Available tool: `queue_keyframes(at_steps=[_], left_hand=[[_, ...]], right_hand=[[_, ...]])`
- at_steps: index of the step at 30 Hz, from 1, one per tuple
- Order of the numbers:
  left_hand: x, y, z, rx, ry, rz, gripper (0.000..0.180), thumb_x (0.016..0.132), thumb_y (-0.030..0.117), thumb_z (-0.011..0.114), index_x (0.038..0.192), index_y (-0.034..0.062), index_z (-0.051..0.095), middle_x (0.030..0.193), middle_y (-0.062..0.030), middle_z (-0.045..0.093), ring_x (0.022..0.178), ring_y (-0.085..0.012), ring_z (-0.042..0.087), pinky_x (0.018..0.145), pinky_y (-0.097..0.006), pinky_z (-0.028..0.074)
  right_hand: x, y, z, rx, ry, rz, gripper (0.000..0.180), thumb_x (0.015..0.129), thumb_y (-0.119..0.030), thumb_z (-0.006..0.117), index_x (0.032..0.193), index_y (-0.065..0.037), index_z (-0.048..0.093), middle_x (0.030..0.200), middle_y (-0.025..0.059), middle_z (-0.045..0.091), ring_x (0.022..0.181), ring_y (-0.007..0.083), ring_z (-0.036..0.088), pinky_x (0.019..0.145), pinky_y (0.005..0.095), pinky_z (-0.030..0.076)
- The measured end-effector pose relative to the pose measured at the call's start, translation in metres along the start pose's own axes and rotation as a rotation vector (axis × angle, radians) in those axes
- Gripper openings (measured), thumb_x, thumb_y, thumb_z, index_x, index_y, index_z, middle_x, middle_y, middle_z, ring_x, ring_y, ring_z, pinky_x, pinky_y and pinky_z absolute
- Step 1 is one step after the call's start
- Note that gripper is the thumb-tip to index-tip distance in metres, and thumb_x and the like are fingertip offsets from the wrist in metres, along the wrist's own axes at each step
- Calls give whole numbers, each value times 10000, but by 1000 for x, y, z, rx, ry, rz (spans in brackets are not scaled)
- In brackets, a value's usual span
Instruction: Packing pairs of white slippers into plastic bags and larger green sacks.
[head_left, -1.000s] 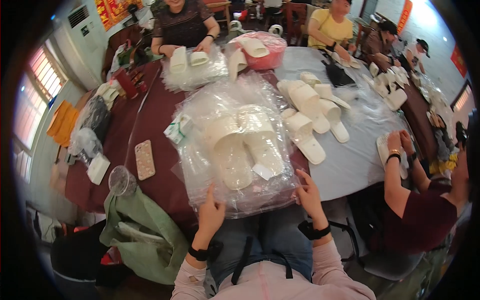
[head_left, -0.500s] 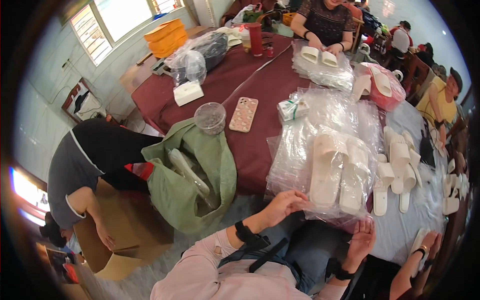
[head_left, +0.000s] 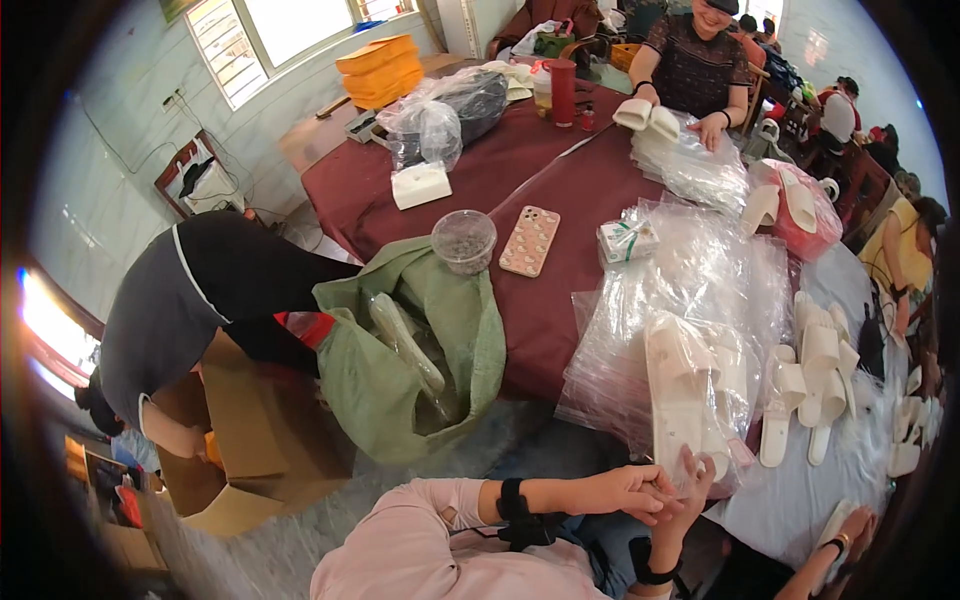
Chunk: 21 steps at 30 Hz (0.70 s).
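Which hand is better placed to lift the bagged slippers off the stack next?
Probably the left hand: its fingers already pinch the near edge of the bagged white slippers. The right hand only touches beside it.

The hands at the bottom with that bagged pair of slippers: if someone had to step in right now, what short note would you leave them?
Left hand: fingers pinch the near edge of the clear plastic bag.
Right hand: raised against the same edge, fingers on the plastic.
Things: a pair of white slippers lies inside the bag, on top of a stack of clear bags at the table edge.
Done: this pair is in its bag.
Left: the bag mouth seems not yet closed; more loose white slippers lie to the right. A green sack hangs open to the left.
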<state>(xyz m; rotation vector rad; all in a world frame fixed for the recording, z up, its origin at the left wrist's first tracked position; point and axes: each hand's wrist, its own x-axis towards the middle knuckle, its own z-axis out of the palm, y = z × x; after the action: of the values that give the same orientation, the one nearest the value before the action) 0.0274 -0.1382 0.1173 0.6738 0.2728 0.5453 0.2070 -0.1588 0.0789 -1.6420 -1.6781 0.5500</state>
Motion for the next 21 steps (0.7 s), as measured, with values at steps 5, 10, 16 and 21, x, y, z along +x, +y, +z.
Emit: queue_keyframes(at_steps=[5, 10, 16, 21], left_hand=[[-26, 0, -15, 358, 469, 70, 336, 950, 146, 497, 1241, 63, 351, 1125, -103, 590, 879, -145, 588, 720, -294, 496], [-95, 55, -93, 1385, 1414, 765, 319, 826, 114, 591, 1110, 12, 487, 984, -145, 588, 832, -282, 587, 751, -380, 460], [-205, 67, -194, 1218, 2312, 6, 843, 760, 283, 671, 1388, -48, 216, 1329, -286, 388, 1218, -449, 382, 1023, -489, 293], [-258, 26, -246, 534, 2259, -187, 883, 773, 352, 679, 1400, -34, 193, 1367, -311, 362, 1213, -453, 422, 1009, -483, 343]], right_hand=[[11, 26, -17, -309, 305, -273, 315, 848, -17, 561, 1159, 27, 575, 1230, 140, 561, 1193, 313, 472, 1023, 413, 331], [22, 26, -26, 79, 454, -88, 284, 899, -21, 533, 1172, 54, 554, 1264, 153, 536, 1185, 279, 482, 1016, 390, 348], [35, 32, -46, 661, 565, 225, 351, 933, -69, 510, 1232, 111, 475, 1298, 208, 484, 1190, 244, 484, 984, 347, 416], [34, 32, -47, 864, 638, -2, 352, 948, -106, 493, 1223, 111, 455, 1260, 220, 505, 1127, 300, 533, 994, 421, 446]])
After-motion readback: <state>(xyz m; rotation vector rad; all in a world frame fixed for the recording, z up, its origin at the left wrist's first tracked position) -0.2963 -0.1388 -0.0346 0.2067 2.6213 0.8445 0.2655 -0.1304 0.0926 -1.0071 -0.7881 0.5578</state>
